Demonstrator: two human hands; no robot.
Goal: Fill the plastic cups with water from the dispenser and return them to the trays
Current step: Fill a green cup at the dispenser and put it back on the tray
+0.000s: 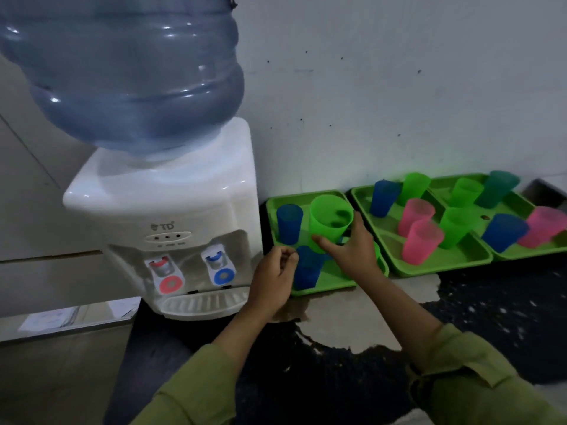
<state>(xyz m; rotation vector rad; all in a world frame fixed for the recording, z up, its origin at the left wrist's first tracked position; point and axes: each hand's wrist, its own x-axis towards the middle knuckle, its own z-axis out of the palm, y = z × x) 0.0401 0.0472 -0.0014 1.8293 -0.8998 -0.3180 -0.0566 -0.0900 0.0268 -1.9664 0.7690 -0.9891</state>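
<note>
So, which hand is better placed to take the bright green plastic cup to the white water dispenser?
Right. The right hand already holds the bright green plastic cup above the tray; the left hand is curled and empty.

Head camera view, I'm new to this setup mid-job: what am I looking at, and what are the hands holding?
This is one picture, from a camera on the person's head, looking down at their hands. On the left stands a water dispenser with a blue bottle on top and a red tap and a blue tap. Beside it, three green trays hold blue, green and pink cups. The right hand grips a green cup over the nearest tray. The left hand is curled, holding nothing visible.
</note>
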